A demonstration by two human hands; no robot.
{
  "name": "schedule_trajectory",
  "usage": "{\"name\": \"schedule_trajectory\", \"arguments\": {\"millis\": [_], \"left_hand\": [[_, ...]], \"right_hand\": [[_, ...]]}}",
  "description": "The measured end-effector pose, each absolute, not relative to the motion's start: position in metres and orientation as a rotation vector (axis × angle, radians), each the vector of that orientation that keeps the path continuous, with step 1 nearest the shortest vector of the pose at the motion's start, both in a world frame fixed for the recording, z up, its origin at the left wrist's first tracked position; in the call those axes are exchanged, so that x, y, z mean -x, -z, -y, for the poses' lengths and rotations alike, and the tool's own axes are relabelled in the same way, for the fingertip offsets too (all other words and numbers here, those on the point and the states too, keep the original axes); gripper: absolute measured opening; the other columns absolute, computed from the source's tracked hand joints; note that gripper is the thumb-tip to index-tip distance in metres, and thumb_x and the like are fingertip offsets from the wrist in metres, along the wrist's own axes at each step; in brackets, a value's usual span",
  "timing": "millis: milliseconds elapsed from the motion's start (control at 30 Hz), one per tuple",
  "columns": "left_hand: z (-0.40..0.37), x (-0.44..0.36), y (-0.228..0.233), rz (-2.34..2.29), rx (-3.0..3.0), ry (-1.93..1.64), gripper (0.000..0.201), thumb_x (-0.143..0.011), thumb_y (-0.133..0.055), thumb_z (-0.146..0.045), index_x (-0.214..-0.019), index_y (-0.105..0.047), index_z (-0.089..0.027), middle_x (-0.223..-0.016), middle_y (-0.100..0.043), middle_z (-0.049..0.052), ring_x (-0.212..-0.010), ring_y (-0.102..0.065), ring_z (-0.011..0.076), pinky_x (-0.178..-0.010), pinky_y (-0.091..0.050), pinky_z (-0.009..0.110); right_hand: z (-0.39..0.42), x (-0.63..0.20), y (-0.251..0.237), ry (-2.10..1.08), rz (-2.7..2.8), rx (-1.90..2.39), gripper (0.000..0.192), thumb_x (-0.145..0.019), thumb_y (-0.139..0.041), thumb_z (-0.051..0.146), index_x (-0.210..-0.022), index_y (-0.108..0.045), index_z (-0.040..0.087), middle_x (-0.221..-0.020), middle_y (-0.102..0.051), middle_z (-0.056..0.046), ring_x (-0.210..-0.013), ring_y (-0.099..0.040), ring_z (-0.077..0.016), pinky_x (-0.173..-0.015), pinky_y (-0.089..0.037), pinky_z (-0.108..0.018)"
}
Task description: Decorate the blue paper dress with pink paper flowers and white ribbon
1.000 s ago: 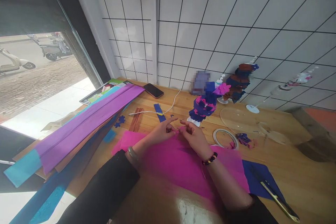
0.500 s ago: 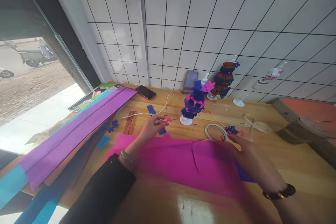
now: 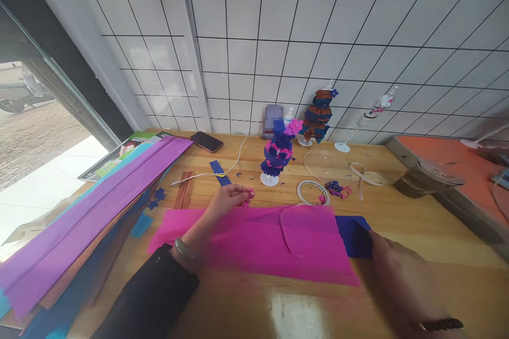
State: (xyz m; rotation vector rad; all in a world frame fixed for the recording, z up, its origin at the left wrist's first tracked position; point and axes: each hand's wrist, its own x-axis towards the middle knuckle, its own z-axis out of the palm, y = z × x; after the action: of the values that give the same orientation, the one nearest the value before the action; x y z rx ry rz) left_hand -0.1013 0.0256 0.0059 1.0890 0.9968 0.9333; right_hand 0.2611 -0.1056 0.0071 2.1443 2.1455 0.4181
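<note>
Black sleeve (image 3: 153, 296), silver bangle (image 3: 183, 249), dark bracelet (image 3: 439, 324).

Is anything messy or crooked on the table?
A bit. Tiny blue and pink paper scraps lie scattered by the tape ring, and the flower stand leans sideways. The pink sheet has a flap folded over itself. The left hand pinches a small pink piece; the right hand rests at the blue sheet.

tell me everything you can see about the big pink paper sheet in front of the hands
The pink paper sheet is thin, crepe-like magenta paper lying flat on the wooden table, long side running left to right. A rounded flap is cut or folded near its right half. Its right edge overlaps a dark blue sheet. The left hand rests over its upper edge; the right hand sits just past its right end.
</note>
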Motion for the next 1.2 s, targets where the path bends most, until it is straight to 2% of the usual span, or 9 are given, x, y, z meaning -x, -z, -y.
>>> {"name": "schedule_trajectory", "arguments": {"millis": [100,200,333,400,500,800,1200], "left_hand": [[-0.020,0.096,-0.006,-0.942,-1.023,-0.930,0.030,-0.063,-0.072,-0.034,-0.080,-0.063,-0.011,-0.084,-0.068,0.008,-0.063,-0.058,0.0094,-0.061,-0.044,0.023],[-0.014,0.089,-0.008,-0.898,-0.946,-0.877,0.028,-0.064,-0.071,-0.034,-0.076,-0.063,-0.010,-0.074,-0.066,0.007,-0.061,-0.058,0.0092,-0.060,-0.043,0.022],[-0.007,0.082,-0.009,-0.882,-0.881,-0.808,0.029,-0.062,-0.073,-0.034,-0.072,-0.063,-0.009,-0.069,-0.065,0.006,-0.059,-0.058,0.0097,-0.061,-0.044,0.024],[-0.005,0.080,-0.008,-0.879,-0.876,-0.798,0.029,-0.062,-0.073,-0.035,-0.071,-0.062,-0.009,-0.067,-0.065,0.006,-0.058,-0.058,0.0100,-0.061,-0.044,0.024],[-0.002,0.077,-0.005,-0.857,-0.898,-0.791,0.028,-0.063,-0.072,-0.035,-0.071,-0.062,-0.010,-0.065,-0.064,0.005,-0.058,-0.058,0.0103,-0.060,-0.044,0.024],[0.002,0.072,0.000,-0.849,-0.970,-0.757,0.024,-0.066,-0.068,-0.033,-0.073,-0.059,-0.011,-0.066,-0.066,0.005,-0.056,-0.057,0.0093,-0.058,-0.042,0.023],[0.004,0.072,-0.003,-0.833,-1.077,-0.722,0.019,-0.064,-0.067,-0.028,-0.071,-0.061,-0.011,-0.062,-0.063,0.004,-0.056,-0.055,0.0100,-0.060,-0.043,0.025]], "right_hand": [[0.104,-0.261,-0.015,-0.373,-2.079,-2.272,0.031,-0.077,-0.041,0.011,-0.102,-0.060,0.011,-0.080,-0.069,-0.014,-0.070,-0.064,-0.0274,-0.061,-0.046,-0.035],[0.100,-0.236,-0.022,-0.154,-2.192,-2.591,0.034,-0.086,-0.034,0.025,-0.108,-0.057,0.013,-0.101,-0.066,-0.014,-0.082,-0.064,-0.0253,-0.065,-0.049,-0.033],[0.090,-0.176,-0.031,0.729,-2.528,-2.598,0.038,-0.088,-0.034,0.040,-0.106,-0.059,0.019,-0.095,-0.068,-0.009,-0.078,-0.064,-0.0211,-0.068,-0.051,-0.030],[0.083,-0.147,-0.036,1.157,-2.586,-2.414,0.037,-0.087,-0.037,0.043,-0.105,-0.061,0.021,-0.100,-0.067,-0.007,-0.089,-0.063,-0.0214,-0.075,-0.050,-0.030],[0.072,-0.119,-0.043,1.495,-2.558,-2.283,0.038,-0.085,-0.041,0.045,-0.104,-0.061,0.019,-0.100,-0.067,-0.006,-0.093,-0.061,-0.0217,-0.078,-0.050,-0.031],[0.065,-0.104,-0.036,1.688,-2.447,-2.214,0.039,-0.087,-0.039,0.044,-0.107,-0.058,0.017,-0.092,-0.066,-0.005,-0.091,-0.059,-0.0190,-0.083,-0.047,-0.030],[0.067,-0.104,-0.034,1.705,-2.537,-2.108,0.035,-0.089,-0.037,0.043,-0.102,-0.059,0.018,-0.101,-0.065,-0.006,-0.094,-0.058,-0.0184,-0.084,-0.046,-0.027]]}}
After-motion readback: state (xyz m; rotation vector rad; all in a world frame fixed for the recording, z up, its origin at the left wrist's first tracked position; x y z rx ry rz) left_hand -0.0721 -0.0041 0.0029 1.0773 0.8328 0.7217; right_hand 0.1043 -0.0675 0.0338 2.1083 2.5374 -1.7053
